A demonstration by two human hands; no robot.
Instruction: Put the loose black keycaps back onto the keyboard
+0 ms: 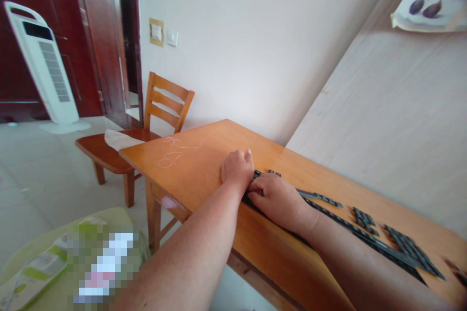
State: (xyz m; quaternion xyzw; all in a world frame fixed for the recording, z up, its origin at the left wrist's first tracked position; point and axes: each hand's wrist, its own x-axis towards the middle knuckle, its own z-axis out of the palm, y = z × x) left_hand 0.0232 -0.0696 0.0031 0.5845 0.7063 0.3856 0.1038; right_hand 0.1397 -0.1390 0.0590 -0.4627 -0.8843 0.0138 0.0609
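A black keyboard [350, 227] lies along the near edge of the wooden table [204, 175], much of it hidden by my right arm. At its left end, my left hand [237, 170] is closed round the keyboard, thumb up. Close against it, my right hand [275, 199] bends over the keys with its fingers curled together; anything inside them is hidden. Just past my hands sit a few loose black keycaps [274, 173]. A strip of dark keys [323, 198] lies behind the keyboard, and more keycap groups [363, 218] stand farther right.
A larger block of black keycaps [408, 248] lies at the table's right. White scribbles [170, 159] mark the far left corner. A wooden chair [170, 102] stands beyond it. Lower left is a green stool [120, 218] with packets on it. The wall borders the table's far side.
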